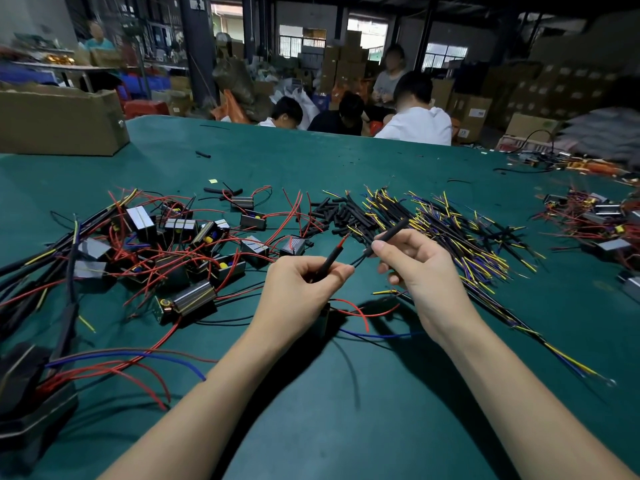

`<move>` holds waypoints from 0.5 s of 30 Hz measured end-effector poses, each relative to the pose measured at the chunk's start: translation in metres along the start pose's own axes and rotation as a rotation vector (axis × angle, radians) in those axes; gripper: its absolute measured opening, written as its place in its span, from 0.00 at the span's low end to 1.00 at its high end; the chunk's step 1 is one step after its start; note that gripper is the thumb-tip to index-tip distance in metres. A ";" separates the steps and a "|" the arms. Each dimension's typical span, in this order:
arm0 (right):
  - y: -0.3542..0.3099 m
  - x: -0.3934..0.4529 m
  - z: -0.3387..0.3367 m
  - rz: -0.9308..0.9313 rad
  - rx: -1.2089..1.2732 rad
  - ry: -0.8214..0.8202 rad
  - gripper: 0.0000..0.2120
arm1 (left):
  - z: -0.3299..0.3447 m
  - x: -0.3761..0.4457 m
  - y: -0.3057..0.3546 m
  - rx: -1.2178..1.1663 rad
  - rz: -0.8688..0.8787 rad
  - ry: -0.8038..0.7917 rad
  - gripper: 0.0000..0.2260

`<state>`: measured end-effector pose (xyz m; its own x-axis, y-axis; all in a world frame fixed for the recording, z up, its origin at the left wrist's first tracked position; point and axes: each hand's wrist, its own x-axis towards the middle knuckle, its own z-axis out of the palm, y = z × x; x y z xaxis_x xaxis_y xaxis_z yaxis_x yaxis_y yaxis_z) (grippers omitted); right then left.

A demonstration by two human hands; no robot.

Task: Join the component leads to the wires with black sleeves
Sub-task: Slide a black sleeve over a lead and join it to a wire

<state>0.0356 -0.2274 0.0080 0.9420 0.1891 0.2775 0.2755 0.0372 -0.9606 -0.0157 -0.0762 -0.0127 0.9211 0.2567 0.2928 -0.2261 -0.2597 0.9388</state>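
Across a wide green table [346, 393] spread the loose parts of the job. Left of centre lies a heap of small boxed components [180, 244] with red leads tangled over them. At the middle, far side, sits a small pile of short black sleeves [332, 213], and just to its right fans a big bundle of black wires with yellow and purple ends [450, 233]. A second, smaller heap of components [595, 220] lies near the right edge, and a cardboard box [59, 123] stands at the far left corner. Beyond the table several people [412, 123] sit low among stacked cartons [346, 60] in a dim warehouse room with barred windows.

Near the table's middle, both hands hover just above the cloth. The left hand [304, 289] pinches a black sleeve [330, 259] between thumb and forefinger, tilted up and to the right, with a red lead [343, 240] poking out of its top end. The right hand [412, 265] pinches a second black sleeve on a wire [389, 233], also angled up to the right; its lower end points toward the left fingertips, close but apart. Beneath the hands, red and blue leads [360, 317] curl on the cloth, and a dark component [323, 318] shows partly under the left wrist.
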 end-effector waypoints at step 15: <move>0.001 -0.001 0.001 0.015 -0.031 -0.140 0.05 | 0.000 0.001 -0.001 -0.025 0.023 -0.012 0.05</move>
<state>0.0343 -0.2264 0.0069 0.9107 0.3241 0.2562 0.2697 0.0033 -0.9629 -0.0148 -0.0757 -0.0133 0.9194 0.2396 0.3119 -0.2546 -0.2417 0.9363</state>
